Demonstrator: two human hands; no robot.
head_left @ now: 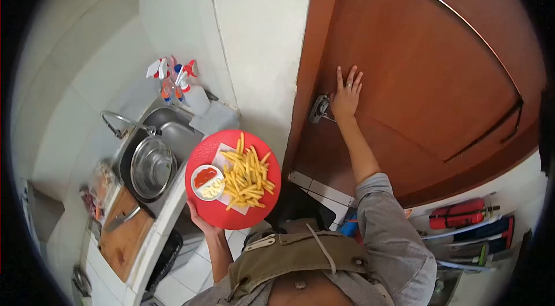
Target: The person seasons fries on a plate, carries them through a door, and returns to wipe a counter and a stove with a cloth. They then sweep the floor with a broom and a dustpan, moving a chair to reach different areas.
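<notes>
So the left hand [206,224] has the red plate [202,149] gripped at its lower edge, just left of center frame, with fries [248,182] and a dip bowl [195,186] on top. Right hand [345,99] is open, fingers spread against the door [404,75] beside the handle [318,109]. I'd say any door push calls for keeping that plate level.

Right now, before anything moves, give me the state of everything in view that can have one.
Left hand: holding the plate's edge
Right hand: open, beside the handle
Wooden door: looks closed
Red plate: held, loaded with fries
Sauce dish: filled, uncovered
Faucet: no flow visible
Spray bottles: standing
Knife: lying on the cutting board
</notes>
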